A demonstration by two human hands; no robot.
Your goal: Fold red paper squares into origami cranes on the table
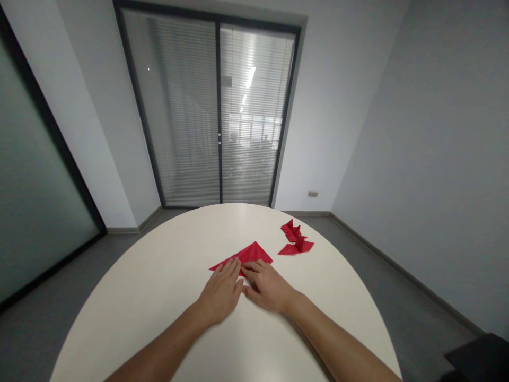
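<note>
A folded sheet of red origami paper (254,253) lies on the round white table in front of me, creased, with a peak pointing away. My left hand (223,289) rests on its near left part, fingers stretched out flat and side by side. On the near right part, my right hand (267,284) has its fingers bent and closed at the paper's near edge. The two hands almost meet at the thumbs, and they hide much of the sheet's near side.
Several folded red paper pieces (297,241) with raised points lie close together toward the table's far right edge. The round white table (159,297) curves away on both sides. Behind it stands a glass partition with blinds (191,116). Something black (479,358) shows at the lower right.
</note>
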